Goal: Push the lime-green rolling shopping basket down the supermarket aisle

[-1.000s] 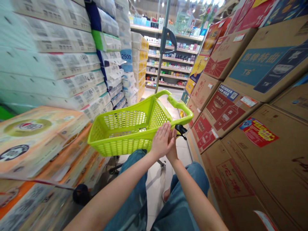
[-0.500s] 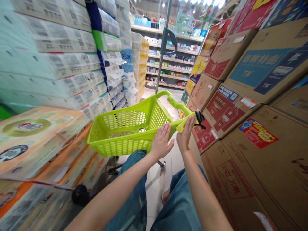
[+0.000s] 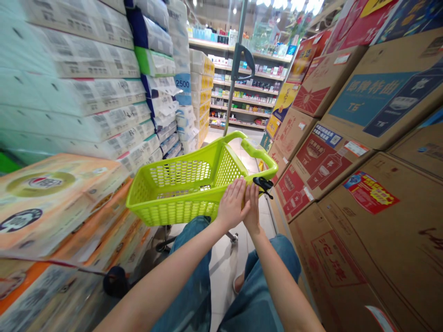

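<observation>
"Where's the cart?"

"Right in front of the knees, in an aisle: the green cart (image 3: 183, 211) stands between packs (image 3: 100, 92) stacked on the left and boxes (image 3: 349, 249) piled on the right. Its handle (image 3: 267, 160) is at the right end."

"And the hands?"

"The left hand (image 3: 232, 202) lies flat on the near rim by the handle, fingers straight and together, gripping nothing that I can see. Its thumb reaches across to the right hand (image 3: 252, 207)."

"What about that one?"

"Just beside it, fingers extended, at the base of the handle. Its palm is hidden, so I can't tell whether it has hold of anything. A black piece (image 3: 263, 183) (perhaps a strap or clip, hard to say) sticks out by the fingertips."

"Anything beyond?"

"A pole (image 3: 231, 106) rises behind the cart, and stocked shelves (image 3: 207, 44) run across the back."
</observation>
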A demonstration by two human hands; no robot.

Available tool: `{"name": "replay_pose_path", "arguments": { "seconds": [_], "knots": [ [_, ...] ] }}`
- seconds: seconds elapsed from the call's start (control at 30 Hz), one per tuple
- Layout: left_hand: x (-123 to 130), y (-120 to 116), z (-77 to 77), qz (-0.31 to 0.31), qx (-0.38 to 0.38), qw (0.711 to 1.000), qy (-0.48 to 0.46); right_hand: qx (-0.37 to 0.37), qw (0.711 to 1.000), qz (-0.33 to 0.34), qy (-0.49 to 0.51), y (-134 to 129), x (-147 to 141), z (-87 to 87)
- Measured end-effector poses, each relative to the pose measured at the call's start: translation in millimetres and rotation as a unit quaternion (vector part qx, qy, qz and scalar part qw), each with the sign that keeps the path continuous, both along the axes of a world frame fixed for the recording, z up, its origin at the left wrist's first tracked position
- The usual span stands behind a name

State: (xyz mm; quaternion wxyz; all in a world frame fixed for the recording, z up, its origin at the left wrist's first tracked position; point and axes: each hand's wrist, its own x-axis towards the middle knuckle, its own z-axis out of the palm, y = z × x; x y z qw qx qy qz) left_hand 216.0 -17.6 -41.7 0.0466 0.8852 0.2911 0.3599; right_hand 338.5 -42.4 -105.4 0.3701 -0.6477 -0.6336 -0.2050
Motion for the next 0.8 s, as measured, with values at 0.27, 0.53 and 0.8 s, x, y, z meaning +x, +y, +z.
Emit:
{"name": "replay_pose_path", "arguments": {
  "seconds": [0.27, 0.53, 0.8],
  "knots": [
    [1.8, 2.1, -1.8, -0.001, 0.012, 1.000, -0.006, 0.099, 0.989, -0.037, 0.099, 10.2, 54.3, 67.0],
    [0.0, 1.1, -0.5, -0.002, 0.000, 1.000, -0.001, 0.037, 0.994, -0.008, 0.104, 6.5, -6.2, 7.5],
    [0.0, -1.2, 0.7, 0.008, 0.000, 1.000, -0.007, -0.013, 0.999, 0.025, 0.020, 2.0, -12.3, -30.9]
  ]
}}
